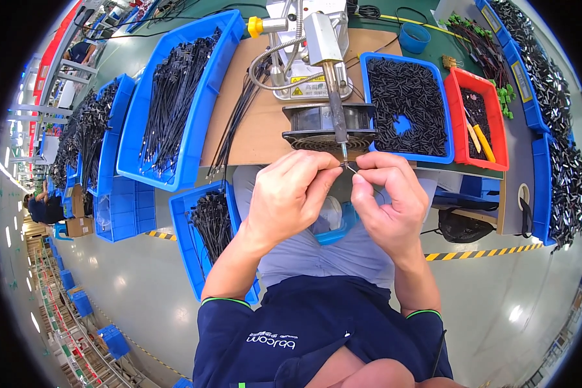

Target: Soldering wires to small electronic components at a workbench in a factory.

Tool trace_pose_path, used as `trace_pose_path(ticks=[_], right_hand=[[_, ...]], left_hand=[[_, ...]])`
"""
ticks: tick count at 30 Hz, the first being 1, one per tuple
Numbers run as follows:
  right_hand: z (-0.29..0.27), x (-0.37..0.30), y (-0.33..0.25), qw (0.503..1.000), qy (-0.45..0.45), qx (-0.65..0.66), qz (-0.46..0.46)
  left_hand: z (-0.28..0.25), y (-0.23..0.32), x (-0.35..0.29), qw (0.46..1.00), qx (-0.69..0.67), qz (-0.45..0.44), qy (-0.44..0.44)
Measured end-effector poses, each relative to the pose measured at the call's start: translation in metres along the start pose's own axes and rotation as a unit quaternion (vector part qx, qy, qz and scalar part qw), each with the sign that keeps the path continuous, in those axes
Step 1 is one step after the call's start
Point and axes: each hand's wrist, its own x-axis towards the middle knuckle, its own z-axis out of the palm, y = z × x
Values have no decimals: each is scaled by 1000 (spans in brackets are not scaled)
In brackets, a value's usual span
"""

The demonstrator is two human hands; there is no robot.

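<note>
Just under the tip of a soldering iron [334, 97], held upright on a white stand [307, 52], my two hands meet. My left hand [290, 194] is closed in a pinch on a small dark piece. My right hand [394, 200] pinches what looks like a thin wire end, its finger and thumb almost touching the left ones. Both held parts are too small to make out fully. A black spool [328, 123] sits behind the fingers, beneath the iron. Thin black cables [239, 119] lie over the table edge left of my left hand.
Blue bins of black cables [126, 155] stand left; another cable bin [186, 249] is below the table edge. To the right are a blue tray [407, 155] of small black sleeves and a red bin [458, 116] with a yellow-handled tool [484, 143]. More blue bins [542, 187] line the far right.
</note>
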Motion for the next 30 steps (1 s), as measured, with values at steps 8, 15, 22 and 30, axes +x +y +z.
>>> trace_pose_path(ticks=[8,15,22,30], right_hand=[[-1,-2,-1,1000,-5,11,6],[0,-3,-1,1000,-4,20,14],[1,-8,1,1000,-9,22,16],[-1,-8,1,1000,-11,24,14]], left_hand=[[0,1,0,1000,1,3,4],[1,1,-1,1000,6,-4,1],[5,-2,-7,1000,-1,-17,0],[4,-2,-9,999,-18,-29,-5]])
